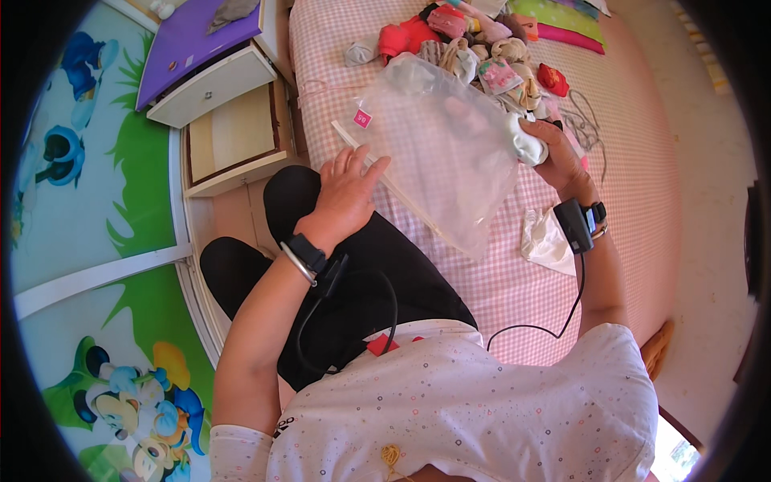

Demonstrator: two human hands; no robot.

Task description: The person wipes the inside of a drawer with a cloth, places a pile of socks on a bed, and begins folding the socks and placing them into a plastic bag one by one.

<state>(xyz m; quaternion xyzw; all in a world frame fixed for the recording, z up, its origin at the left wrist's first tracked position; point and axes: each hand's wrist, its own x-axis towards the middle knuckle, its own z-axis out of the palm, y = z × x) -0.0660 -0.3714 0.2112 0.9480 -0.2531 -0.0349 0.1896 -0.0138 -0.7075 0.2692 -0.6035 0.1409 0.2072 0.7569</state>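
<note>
A large clear zip bag (pixel 438 173) with a small pink label lies on the checked bedspread, its zip edge toward me. My left hand (pixel 349 189) is at that edge with its fingers spread, and the fingertips are by the zip strip. My right hand (pixel 558 161) grips a small rolled white bundle (pixel 526 140), which looks like a balled pair of socks, beside the bag's right edge. Pale and pinkish shapes show through the bag's far part; whether they lie inside or behind it I cannot tell. A pile of rolled socks and small clothes (pixel 460 60) sits just beyond the bag.
White cloth (pixel 542 241) lies near my right wrist. A grey cord (pixel 590 128) curls right of the pile. Folded green and pink fabric (pixel 562 28) is at the far end. On the left stand a purple-topped cabinet (pixel 193 48) with drawers pulled out and a cartoon-printed wardrobe door (pixel 88 185).
</note>
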